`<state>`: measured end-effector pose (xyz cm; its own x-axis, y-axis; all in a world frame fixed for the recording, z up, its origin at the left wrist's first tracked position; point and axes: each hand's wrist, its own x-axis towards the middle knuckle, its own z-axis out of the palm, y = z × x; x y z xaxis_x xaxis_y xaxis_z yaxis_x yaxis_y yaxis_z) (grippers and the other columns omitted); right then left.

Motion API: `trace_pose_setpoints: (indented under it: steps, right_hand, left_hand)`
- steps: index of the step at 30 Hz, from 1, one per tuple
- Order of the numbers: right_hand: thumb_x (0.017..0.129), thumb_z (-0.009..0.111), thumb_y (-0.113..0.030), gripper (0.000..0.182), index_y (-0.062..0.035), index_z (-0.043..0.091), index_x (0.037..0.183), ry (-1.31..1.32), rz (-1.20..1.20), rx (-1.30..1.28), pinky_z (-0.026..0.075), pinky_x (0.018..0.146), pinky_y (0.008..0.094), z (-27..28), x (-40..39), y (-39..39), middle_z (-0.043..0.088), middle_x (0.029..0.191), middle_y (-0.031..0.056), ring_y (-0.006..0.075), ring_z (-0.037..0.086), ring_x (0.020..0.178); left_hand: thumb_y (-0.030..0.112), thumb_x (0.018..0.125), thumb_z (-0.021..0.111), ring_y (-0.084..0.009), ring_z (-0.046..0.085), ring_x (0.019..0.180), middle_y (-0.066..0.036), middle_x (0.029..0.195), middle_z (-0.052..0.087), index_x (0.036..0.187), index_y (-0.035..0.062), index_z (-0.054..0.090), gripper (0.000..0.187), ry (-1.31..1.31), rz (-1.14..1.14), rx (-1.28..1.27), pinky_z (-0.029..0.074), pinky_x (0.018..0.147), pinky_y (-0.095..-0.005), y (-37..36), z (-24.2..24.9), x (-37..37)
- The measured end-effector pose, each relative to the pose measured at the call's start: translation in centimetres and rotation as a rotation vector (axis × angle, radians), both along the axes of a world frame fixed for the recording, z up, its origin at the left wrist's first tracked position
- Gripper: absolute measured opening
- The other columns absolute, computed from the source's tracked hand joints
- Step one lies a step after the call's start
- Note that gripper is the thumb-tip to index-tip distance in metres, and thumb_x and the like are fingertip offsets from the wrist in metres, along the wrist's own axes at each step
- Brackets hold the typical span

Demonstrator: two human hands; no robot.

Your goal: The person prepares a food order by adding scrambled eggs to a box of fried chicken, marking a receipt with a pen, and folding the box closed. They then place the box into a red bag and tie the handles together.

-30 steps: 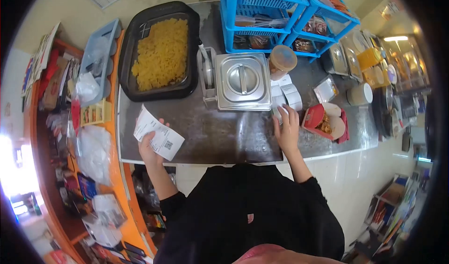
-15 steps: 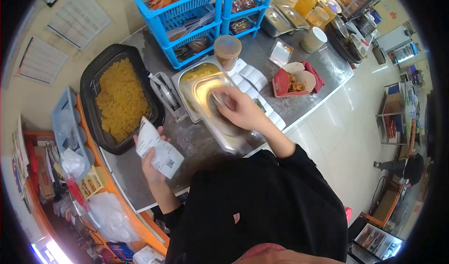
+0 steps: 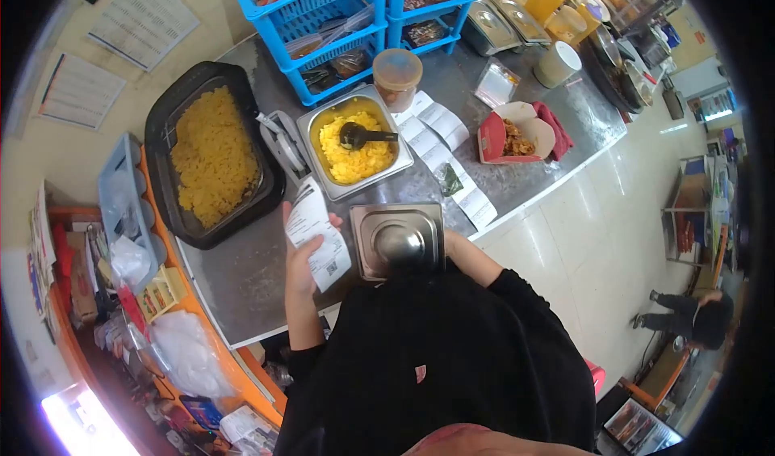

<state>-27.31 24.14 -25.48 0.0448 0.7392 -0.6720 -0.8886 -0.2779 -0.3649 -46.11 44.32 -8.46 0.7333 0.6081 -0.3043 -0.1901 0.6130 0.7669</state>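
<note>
My left hand (image 3: 301,268) is closed around a white printed paper slip (image 3: 333,260) with a small square code, near the counter's front. At the right edge of a square metal lid (image 3: 370,242) is my right hand (image 3: 460,250), its fingers hidden behind the lid. That lid is close against the front of my body. Beyond it stands an uncovered metal pan (image 3: 401,163) of yellow rice (image 3: 349,159), with a black scoop (image 3: 355,135) resting in the rice. A large black tray (image 3: 153,157) of yellow-brown rice (image 3: 211,161) is to the left.
Blue stacked baskets (image 3: 323,48) with packets rise at the back. A plastic tub (image 3: 397,72) and a long strip of receipts (image 3: 444,145) lie right of the pan. A red food box (image 3: 494,141) sits further right. A person (image 3: 698,319) is far off at right.
The lid has come off the pan and moved toward my body with my right hand, uncovering the rice and scoop. My left hand and the slip have shifted right.
</note>
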Motion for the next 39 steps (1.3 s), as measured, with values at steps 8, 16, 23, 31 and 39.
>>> trace_pose_setpoints:
  steps: [8,16,23,31,39]
  right_hand:
    - [0.096,0.047,-0.036,0.042,0.0017,0.058,0.110,-1.095,0.141,-0.407,0.050,0.071,0.0388,10.2,1.8,-0.9,0.063,0.095,0.0168,0.0313,0.063,0.082]
    - [0.082,0.061,-0.021,0.026,-0.0004,0.059,0.098,-2.491,0.136,-0.114,0.040,0.075,0.0419,17.8,6.2,13.6,0.055,0.086,0.0149,0.0306,0.051,0.086]
    - [0.076,0.059,-0.012,0.015,-0.0046,0.061,0.089,-2.545,0.803,0.025,0.049,0.064,0.0352,13.6,7.6,18.1,0.065,0.077,0.0110,0.0264,0.064,0.072]
    - [0.075,0.056,-0.008,0.010,-0.0003,0.060,0.081,-2.210,1.216,0.378,0.052,0.058,0.0405,18.4,5.1,17.5,0.065,0.069,0.0153,0.0305,0.067,0.066]
    - [0.077,0.055,-0.009,0.012,-0.0015,0.062,0.084,-1.828,1.381,0.440,0.050,0.065,0.0434,16.7,7.2,19.3,0.064,0.076,0.0193,0.0358,0.064,0.074]
  left_hand:
    - [-0.005,0.081,0.048,-0.0327,0.060,0.102,-0.027,0.119,0.053,0.149,0.0187,0.008,0.082,-0.014,0.142,0.014,0.049,0.090,-0.0425,0.0,-0.3,-0.6]
    - [-0.007,0.083,0.045,-0.0267,0.059,0.101,-0.023,0.116,0.056,0.148,0.0128,0.008,0.077,0.122,0.249,0.149,0.047,0.090,-0.0352,0.1,-1.3,2.4]
    - [-0.003,0.084,0.048,-0.0255,0.059,0.102,-0.019,0.117,0.053,0.146,0.0102,0.009,0.074,0.113,0.276,0.001,0.045,0.092,-0.0355,-0.1,-3.6,4.0]
    - [0.000,0.086,0.047,-0.0250,0.060,0.095,-0.018,0.117,0.050,0.147,0.0141,0.004,0.076,0.004,0.240,-0.037,0.049,0.083,-0.0364,0.1,-3.7,5.3]
    - [0.001,0.087,0.048,-0.0233,0.058,0.098,-0.015,0.126,0.046,0.149,0.0143,0.003,0.077,-0.088,0.261,-0.026,0.048,0.086,-0.0356,0.2,-4.1,5.6]
